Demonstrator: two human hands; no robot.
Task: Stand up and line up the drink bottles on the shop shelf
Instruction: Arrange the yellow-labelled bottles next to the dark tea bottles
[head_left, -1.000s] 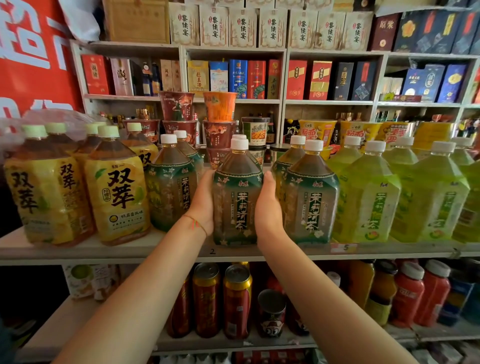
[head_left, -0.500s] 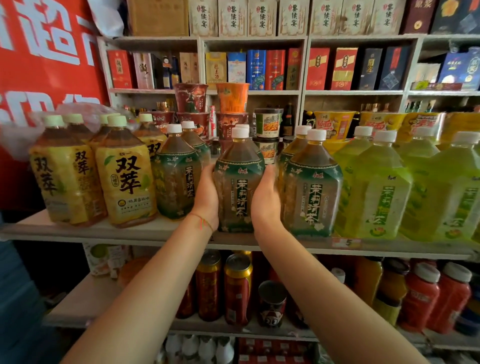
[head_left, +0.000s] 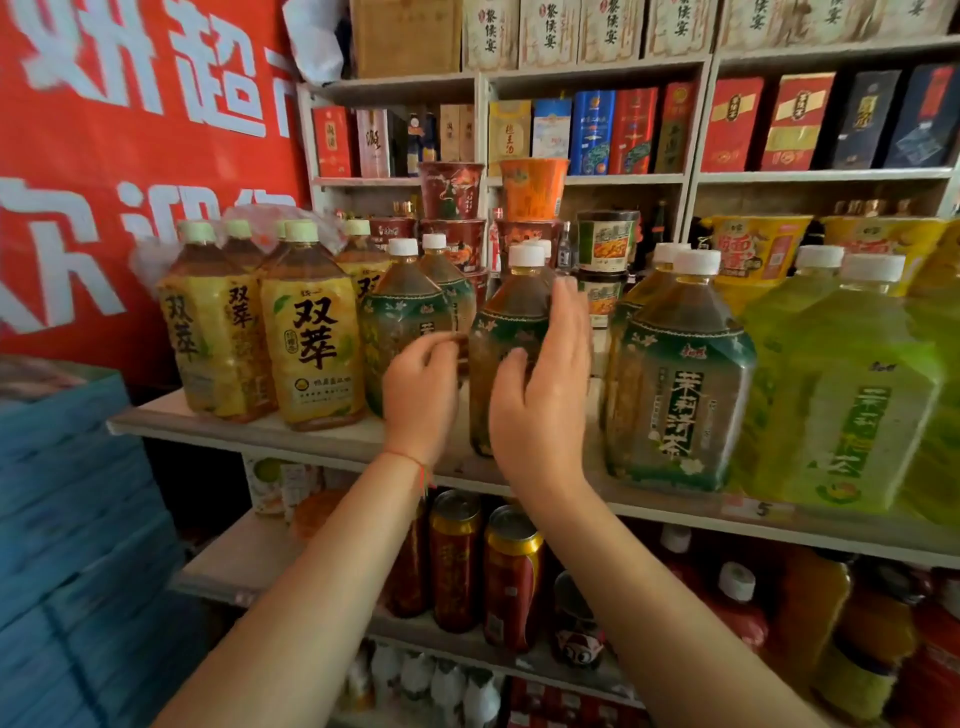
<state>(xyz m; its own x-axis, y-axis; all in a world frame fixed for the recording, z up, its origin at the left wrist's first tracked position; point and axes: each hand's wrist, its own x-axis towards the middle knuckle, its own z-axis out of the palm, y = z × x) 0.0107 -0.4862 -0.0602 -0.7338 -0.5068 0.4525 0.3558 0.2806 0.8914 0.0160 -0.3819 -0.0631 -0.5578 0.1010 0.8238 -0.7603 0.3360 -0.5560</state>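
Green-labelled tea bottle (head_left: 511, 332) – upright on shelf (head_left: 322, 434) | left hand (head_left: 422, 392) – fingers loosely curled, empty | right hand (head_left: 543, 387) – fingers straight, spread before bottle.

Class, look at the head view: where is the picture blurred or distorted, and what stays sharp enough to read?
Head view: the red banner and both hands, left and right, are motion-smeared; the light green bottles at the right edge smear and stretch; shelf lines bow from the wide lens; the yellow bottle label stays readable.
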